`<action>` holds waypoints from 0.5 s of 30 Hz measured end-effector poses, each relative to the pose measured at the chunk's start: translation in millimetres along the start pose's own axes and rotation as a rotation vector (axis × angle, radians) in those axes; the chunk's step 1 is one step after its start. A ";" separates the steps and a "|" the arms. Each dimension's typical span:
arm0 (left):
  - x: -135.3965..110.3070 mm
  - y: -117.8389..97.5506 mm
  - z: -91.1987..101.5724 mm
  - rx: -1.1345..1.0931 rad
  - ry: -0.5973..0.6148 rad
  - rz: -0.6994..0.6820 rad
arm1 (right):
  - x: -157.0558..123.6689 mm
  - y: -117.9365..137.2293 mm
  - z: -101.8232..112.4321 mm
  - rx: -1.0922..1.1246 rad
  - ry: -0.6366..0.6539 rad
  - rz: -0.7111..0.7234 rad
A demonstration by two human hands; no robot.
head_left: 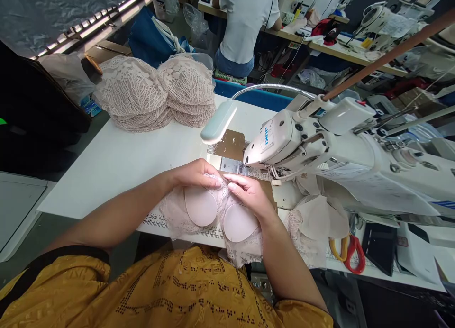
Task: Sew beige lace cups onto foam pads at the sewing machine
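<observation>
A pale pink lace bra (201,207) with two smooth rounded cups hangs over the table's front edge. My left hand (199,173) pinches its upper middle edge between thumb and fingers. Close beside it, my right hand (247,190) grips the same edge, thumb and forefinger together. The fingertips nearly meet at the lace between the cups. Just beyond my hands is the needle area of a white sewing machine (273,138). A lamp head (218,122) on a bendable neck shines down over the work.
Stacked lace bras (133,93) stand at the table's back left. On the right lie more pale lace pieces (313,219), scissors with red and yellow handles (353,254) and a dark phone-like device (379,246). Beyond, a person in a white shirt (245,24) sits at another bench.
</observation>
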State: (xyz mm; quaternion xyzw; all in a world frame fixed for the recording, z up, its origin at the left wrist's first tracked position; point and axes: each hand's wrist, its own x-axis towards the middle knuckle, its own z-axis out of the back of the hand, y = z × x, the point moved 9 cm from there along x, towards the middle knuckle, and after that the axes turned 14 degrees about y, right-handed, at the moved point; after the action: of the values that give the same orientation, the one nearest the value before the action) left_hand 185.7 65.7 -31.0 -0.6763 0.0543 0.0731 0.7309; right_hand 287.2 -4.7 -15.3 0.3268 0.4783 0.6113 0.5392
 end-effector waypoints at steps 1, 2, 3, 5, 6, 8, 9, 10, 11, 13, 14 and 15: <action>0.3 0.0 -0.5 0.001 0.003 0.001 | 0.8 1.7 -1.4 0.000 0.013 0.004; 0.6 0.2 -1.3 0.001 0.009 0.002 | 1.6 2.3 -3.2 0.005 0.025 0.000; 1.1 0.4 -2.4 0.000 0.019 0.003 | 2.4 1.9 -5.0 0.009 0.034 -0.008; 2.3 0.8 -4.6 -0.010 0.036 0.001 | 3.6 0.6 -7.9 0.016 0.040 -0.022; 2.8 1.2 -5.3 -0.020 0.039 0.000 | 4.1 0.7 -8.9 0.018 0.037 -0.018; 3.9 2.2 -6.1 -0.042 0.039 0.003 | 5.0 3.1 -9.9 0.017 0.025 0.006; 4.4 2.6 -6.2 -0.049 0.036 0.006 | 5.3 5.1 -10.0 0.012 0.016 0.022; 4.8 2.7 -6.3 -0.052 0.034 0.008 | 5.6 6.9 -9.7 0.005 0.005 0.036; 5.2 2.4 -6.7 -0.050 0.038 0.006 | 5.7 8.1 -9.1 -0.002 -0.009 0.045; 5.3 1.2 -7.2 -0.037 0.046 0.001 | 5.8 8.0 -8.1 -0.007 -0.027 0.049; 5.1 0.7 -7.1 -0.033 0.048 0.000 | 5.8 6.5 -7.8 -0.006 -0.032 0.044; 4.6 0.6 -6.7 -0.035 0.047 0.000 | 5.5 4.3 -6.9 0.002 -0.041 0.039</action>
State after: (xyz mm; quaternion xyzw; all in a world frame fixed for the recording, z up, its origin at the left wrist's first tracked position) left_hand 190.3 59.3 -32.9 -0.6904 0.0700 0.0583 0.7177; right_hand 278.3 -0.8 -14.2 0.3492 0.4615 0.6144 0.5363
